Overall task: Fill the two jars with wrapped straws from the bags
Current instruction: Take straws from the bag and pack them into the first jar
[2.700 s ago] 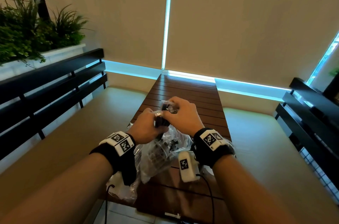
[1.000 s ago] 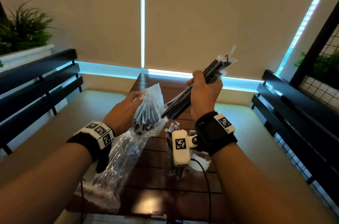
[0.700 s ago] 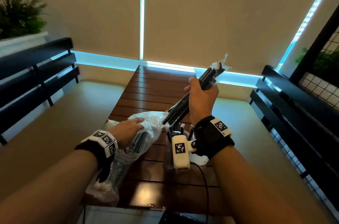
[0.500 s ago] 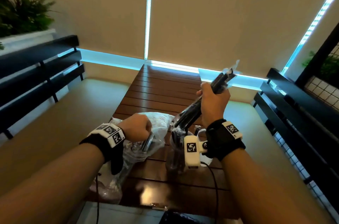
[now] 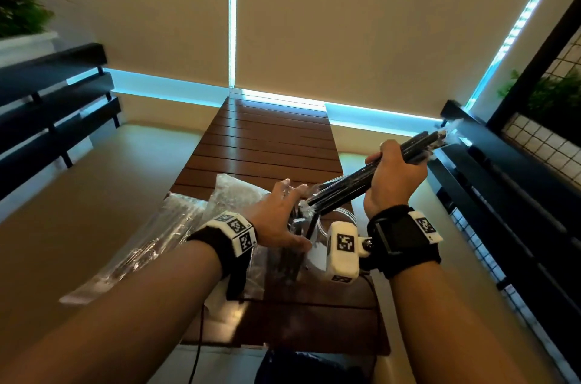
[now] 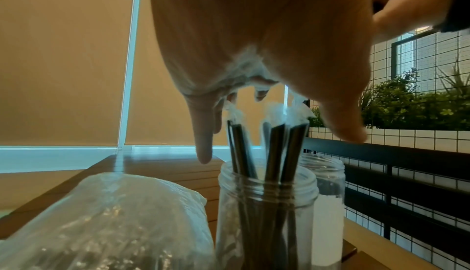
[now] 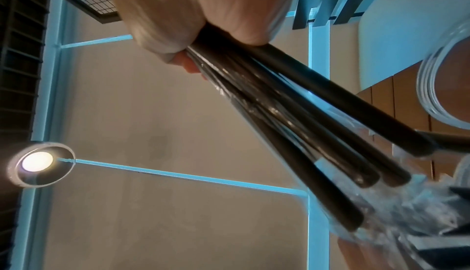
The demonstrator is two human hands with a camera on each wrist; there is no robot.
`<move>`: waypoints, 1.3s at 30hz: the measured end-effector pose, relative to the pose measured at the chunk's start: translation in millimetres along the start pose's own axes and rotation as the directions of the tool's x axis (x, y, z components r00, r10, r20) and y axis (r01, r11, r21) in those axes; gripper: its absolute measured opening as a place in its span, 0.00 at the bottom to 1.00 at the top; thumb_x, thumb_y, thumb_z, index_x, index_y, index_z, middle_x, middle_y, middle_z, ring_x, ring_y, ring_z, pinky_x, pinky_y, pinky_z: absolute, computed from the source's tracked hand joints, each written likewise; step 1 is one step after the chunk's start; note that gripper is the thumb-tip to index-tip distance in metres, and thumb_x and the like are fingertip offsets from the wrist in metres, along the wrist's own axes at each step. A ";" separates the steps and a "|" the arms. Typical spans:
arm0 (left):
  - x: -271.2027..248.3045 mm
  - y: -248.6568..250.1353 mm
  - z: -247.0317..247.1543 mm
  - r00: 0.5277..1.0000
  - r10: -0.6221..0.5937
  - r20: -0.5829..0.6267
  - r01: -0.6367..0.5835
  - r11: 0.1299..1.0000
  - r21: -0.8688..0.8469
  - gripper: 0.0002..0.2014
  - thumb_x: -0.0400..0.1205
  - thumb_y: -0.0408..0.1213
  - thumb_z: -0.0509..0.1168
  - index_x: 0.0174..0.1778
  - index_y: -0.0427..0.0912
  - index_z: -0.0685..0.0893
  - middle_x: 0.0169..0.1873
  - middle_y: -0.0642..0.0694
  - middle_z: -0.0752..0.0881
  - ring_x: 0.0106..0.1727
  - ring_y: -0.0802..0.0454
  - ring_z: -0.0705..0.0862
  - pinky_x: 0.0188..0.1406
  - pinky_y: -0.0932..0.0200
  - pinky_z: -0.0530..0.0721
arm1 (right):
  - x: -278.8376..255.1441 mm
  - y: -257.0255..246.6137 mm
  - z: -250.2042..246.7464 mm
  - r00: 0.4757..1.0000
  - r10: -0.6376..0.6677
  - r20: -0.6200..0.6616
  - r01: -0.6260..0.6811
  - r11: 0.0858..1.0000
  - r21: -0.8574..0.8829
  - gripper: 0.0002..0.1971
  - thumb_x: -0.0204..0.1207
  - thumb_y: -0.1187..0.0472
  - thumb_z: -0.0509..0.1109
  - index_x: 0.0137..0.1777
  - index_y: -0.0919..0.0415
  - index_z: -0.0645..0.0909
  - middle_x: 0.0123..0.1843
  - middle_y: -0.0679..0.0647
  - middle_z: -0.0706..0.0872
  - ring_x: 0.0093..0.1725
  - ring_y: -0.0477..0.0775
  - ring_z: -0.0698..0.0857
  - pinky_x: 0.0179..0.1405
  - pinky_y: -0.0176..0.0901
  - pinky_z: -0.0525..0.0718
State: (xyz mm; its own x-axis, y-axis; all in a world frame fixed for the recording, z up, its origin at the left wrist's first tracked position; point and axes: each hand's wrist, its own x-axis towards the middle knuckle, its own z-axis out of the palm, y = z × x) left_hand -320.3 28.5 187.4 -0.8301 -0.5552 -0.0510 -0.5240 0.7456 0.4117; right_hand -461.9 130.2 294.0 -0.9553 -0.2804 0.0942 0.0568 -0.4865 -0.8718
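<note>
My right hand (image 5: 390,170) grips a bundle of black wrapped straws (image 5: 345,185), tilted with its lower end down toward the jars; the right wrist view shows the same bundle (image 7: 292,123) fanning out below the fist. A clear jar (image 6: 264,214) holds several wrapped straws (image 6: 274,143), and a second clear jar (image 6: 328,186) stands just behind it. My left hand (image 5: 292,217) hovers over the first jar, holding nothing, its fingers (image 6: 201,133) straight and spread around the wrapper tips. Two clear bags of straws (image 5: 151,236) (image 5: 239,195) lie on the table to its left.
The slatted wooden table (image 5: 267,145) runs away from me to the blinds. Black slatted bench backs stand at the left (image 5: 47,119) and at the right (image 5: 503,195). Planters with greenery (image 5: 19,6) sit behind them. A cable hangs off the table's near edge.
My left hand has laid the bag on the table, let go and moved over the jar with straws. My right hand has swung the bundle lower and to the right.
</note>
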 end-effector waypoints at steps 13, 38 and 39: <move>13.0 -8.0 2.3 0.996 -0.036 -0.076 0.026 0.992 -0.123 0.32 0.80 0.25 0.63 0.81 0.46 0.67 0.76 0.42 0.70 0.76 0.43 0.71 0.74 0.53 0.71 | -7.9 68.4 3.9 0.988 0.092 0.128 -0.033 0.915 -0.402 0.05 0.70 0.62 0.70 0.45 0.53 0.80 0.34 0.55 0.88 0.27 0.50 0.84 0.26 0.41 0.82; 17.5 -22.9 16.5 0.983 -0.003 -0.183 -0.028 0.986 -0.163 0.16 0.79 0.27 0.62 0.62 0.40 0.79 0.55 0.42 0.79 0.56 0.45 0.82 0.59 0.53 0.84 | -25.1 147.5 -13.6 0.778 -0.178 0.602 0.588 0.544 -0.599 0.14 0.76 0.42 0.69 0.53 0.51 0.78 0.39 0.42 0.84 0.44 0.49 0.86 0.58 0.54 0.83; 17.5 -24.8 16.0 0.981 -0.004 -0.192 -0.030 0.984 -0.174 0.15 0.79 0.28 0.63 0.62 0.41 0.79 0.55 0.43 0.79 0.55 0.45 0.82 0.58 0.52 0.84 | -23.6 145.8 -14.0 0.762 -0.181 0.621 0.628 0.440 -0.642 0.15 0.76 0.39 0.66 0.51 0.49 0.78 0.39 0.41 0.83 0.46 0.49 0.84 0.62 0.51 0.78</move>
State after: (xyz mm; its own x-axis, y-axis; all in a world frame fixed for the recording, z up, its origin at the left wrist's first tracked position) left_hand -324.8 6.2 161.7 -0.7760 -0.6187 0.1225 -0.4581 0.6864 0.5648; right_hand -435.1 77.4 158.0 -0.5583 -0.6397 0.5282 -0.7608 0.1410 -0.6334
